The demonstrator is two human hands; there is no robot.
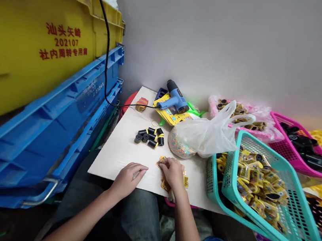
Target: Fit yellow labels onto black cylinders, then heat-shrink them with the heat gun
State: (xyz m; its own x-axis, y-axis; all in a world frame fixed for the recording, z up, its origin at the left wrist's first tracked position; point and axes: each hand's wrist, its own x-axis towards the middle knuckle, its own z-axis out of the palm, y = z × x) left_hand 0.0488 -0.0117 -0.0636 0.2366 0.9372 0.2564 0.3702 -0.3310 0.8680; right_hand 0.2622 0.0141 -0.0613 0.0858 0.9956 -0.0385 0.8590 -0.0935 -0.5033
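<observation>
Head view; right hand (173, 173) partly hides yellow pieces (165, 185); its grip unclear; left hand (129, 177) released, fingers loosely curled

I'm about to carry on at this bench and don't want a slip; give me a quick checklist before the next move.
1. Left hand free: ok, nothing visible in it.
2. Right hand gripping one of the yellow printed pieces: cannot tell; its fingers are at them, but the grip is unclear.
3. Black cylinders grouped on the white board: ok, beyond the hands.
4. Black cord clear of both hands: ok.
5. Blue heat gun switched off: cannot tell.
</observation>
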